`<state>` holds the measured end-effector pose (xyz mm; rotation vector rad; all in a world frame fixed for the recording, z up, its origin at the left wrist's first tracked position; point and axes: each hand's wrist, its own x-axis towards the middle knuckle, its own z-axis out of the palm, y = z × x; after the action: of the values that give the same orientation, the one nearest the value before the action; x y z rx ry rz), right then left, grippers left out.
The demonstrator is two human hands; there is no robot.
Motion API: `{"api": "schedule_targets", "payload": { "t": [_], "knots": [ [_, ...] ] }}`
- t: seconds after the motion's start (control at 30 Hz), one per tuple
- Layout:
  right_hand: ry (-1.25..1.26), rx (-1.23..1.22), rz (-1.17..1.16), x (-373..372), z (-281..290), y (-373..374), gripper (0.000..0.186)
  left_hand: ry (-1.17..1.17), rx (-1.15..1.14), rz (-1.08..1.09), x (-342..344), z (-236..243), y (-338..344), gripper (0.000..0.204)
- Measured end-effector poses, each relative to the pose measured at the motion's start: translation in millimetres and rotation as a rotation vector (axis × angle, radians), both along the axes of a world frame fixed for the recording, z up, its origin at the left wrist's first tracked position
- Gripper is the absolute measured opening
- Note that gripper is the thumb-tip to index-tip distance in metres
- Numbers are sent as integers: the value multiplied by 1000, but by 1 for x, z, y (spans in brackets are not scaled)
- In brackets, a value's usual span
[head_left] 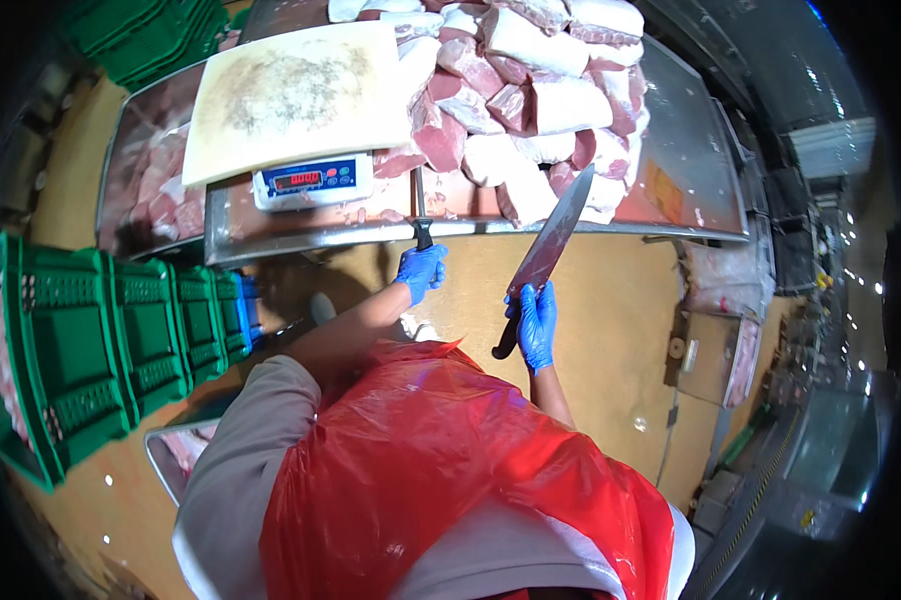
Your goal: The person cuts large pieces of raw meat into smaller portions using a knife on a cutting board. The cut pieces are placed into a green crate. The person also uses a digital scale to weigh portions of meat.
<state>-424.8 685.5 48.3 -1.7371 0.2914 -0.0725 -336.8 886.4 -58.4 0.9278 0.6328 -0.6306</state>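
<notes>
My left hand (420,272), in a blue glove, is closed on the black handle of a thin steel rod (423,232), which points up over the table's near edge. My right hand (535,326), also gloved in blue, grips a large knife (551,240) by its dark handle, blade angled up to the right in front of the meat. Pale and pink cuts of meat (563,100) are piled on the steel table (699,180). Left of the pile, a worn white cutting board (291,100) lies over a digital scale (313,183).
Stacked green crates (111,335) stand at my left, with more green crates (146,30) at the upper left. A tray of meat (156,180) sits left of the board, and a bin (171,445) below. Bagged goods (721,280) and metal equipment (821,450) are at the right.
</notes>
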Motion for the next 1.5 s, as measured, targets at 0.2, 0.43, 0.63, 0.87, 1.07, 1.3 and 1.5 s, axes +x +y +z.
{"api": "schedule_targets", "payload": {
  "t": [0.2, 0.43, 0.63, 0.87, 1.07, 1.3, 1.5],
  "knots": [
    [35, 8, 169, -3, -34, -72, 17, 70, 247, -273, -144, 29, 39, 16],
    [44, -12, 282, -13, -59, -105, 20, -25, 868, -283, -175, 22, 12, 27],
    [-141, 154, 214, -26, 8, -103, 14, -329, 1690, -433, -214, 92, 17, 28],
    [-662, -391, 662, -20, -65, -110, 9, -720, 1929, -226, -175, 174, 10, 20],
    [-693, 310, -2, 55, 120, -56, 10, -929, 1944, -79, -152, 251, 12, 11],
    [-730, -540, 831, 3, -72, -90, 13, -921, 2112, -65, -144, 266, 58, 7],
    [-596, 217, 120, 57, 117, -5, 5, -1018, 1926, 5, -156, 283, 50, 7]
  ]
}}
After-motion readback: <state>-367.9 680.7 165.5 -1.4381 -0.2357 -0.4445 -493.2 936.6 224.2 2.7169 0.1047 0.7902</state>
